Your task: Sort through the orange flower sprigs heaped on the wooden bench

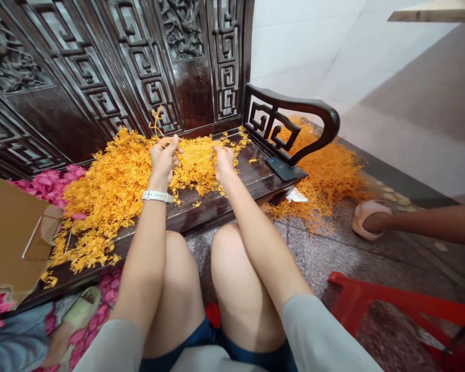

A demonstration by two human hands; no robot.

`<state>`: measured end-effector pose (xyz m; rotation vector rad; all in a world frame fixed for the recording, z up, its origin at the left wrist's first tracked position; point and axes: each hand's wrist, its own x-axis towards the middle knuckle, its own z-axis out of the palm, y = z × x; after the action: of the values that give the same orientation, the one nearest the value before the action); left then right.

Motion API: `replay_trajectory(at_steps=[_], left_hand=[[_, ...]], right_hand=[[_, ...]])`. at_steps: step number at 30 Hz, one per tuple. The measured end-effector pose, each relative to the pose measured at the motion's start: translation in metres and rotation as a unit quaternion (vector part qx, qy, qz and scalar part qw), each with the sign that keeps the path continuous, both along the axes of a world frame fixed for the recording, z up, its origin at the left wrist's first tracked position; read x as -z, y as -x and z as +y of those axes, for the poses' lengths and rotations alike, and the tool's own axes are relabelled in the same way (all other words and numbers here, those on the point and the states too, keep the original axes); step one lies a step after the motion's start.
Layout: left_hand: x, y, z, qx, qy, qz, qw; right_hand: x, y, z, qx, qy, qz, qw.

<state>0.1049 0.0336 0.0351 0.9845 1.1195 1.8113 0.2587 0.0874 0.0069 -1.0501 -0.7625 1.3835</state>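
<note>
My left hand (164, 159), with a white watch band at its wrist, is closed in a pinch. A thin yellow branched plastic stem (156, 123) rises from its fingers. My right hand (223, 161) is a little to the right, fingertips pinched together; what they grip is too small to make out. Both hands hover over a spread of small yellow plastic flower pieces (196, 160) on a dark wooden bench (201, 209). A taller heap of yellow pieces (112, 175) lies to the left of my left hand.
A phone (281, 168) lies by the carved armrest (294, 103). Orange stems (321, 170) cover the floor beyond it. Pink flowers (50, 183) and a cardboard box (15, 232) are at left. A red stool (372, 299) and another person's foot (372, 219) are at right.
</note>
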Motion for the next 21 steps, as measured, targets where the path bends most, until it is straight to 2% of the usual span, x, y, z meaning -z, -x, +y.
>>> replay_trajectory(at_steps=[3, 7, 10, 16, 19, 21], left_hand=[[0.005, 0.004, 0.002, 0.011, 0.015, 0.049, 0.999], [0.014, 0.019, 0.005, -0.050, 0.020, 0.102, 0.993], [0.014, 0.029, 0.003, -0.027, 0.025, 0.012, 0.999], [0.001, 0.036, -0.006, 0.045, -0.036, -0.195, 0.979], [-0.002, 0.031, -0.010, 0.066, -0.067, -0.243, 0.965], [-0.002, 0.025, -0.011, 0.079, -0.069, -0.239, 0.965]], right_hand=[[0.000, -0.007, 0.005, -0.040, 0.046, 0.053, 0.997], [-0.001, -0.024, 0.012, -0.043, 0.095, 0.105, 0.989], [0.002, -0.034, 0.014, -0.037, 0.082, 0.074, 0.993], [0.009, -0.026, 0.006, -0.162, 0.042, -0.051, 0.985], [0.009, -0.020, -0.004, -0.236, -0.036, -0.124, 0.963], [0.007, -0.018, -0.011, -0.257, -0.112, -0.151, 0.948]])
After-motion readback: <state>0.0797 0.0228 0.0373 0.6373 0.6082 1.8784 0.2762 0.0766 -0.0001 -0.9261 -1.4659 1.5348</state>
